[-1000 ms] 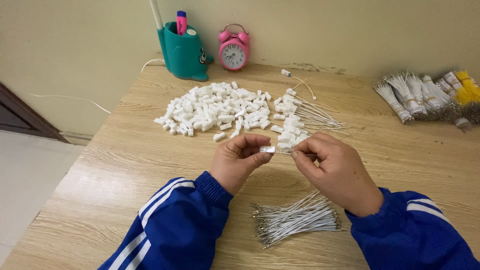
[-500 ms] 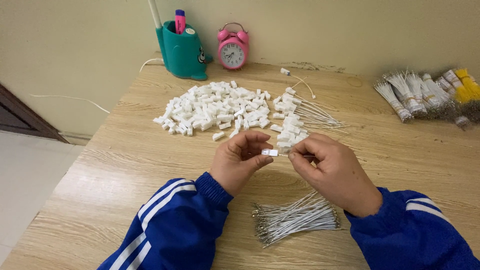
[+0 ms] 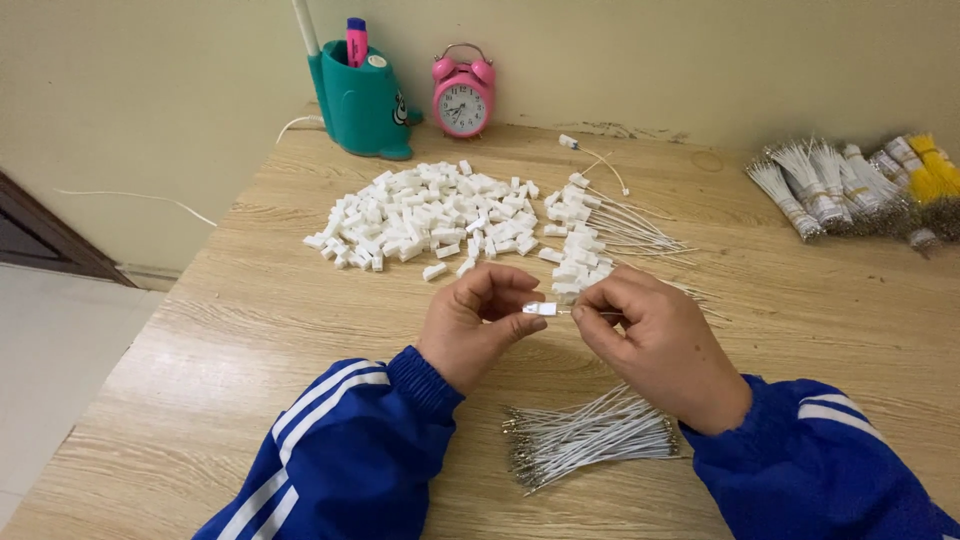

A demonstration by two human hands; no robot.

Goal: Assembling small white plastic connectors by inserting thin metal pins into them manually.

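**Both hands pinching one connector and wire at table centre**

Wooden table (image 3: 250, 330) is carrying everything. Large heap of white connectors (image 3: 430, 215) is lying at 11 o'clock from the hands, too many to count; one loose wire bundle (image 3: 590, 440) is sitting at 6 o'clock. Left hand (image 3: 478, 322) is gripping a single white connector (image 3: 540, 309) between thumb and fingers. Right hand (image 3: 660, 345) is pinching a thin wire (image 3: 566, 312), lying at 3 o'clock from the connector. Connector's long axis is running left-right, in line with the wire; both hands are equally near.
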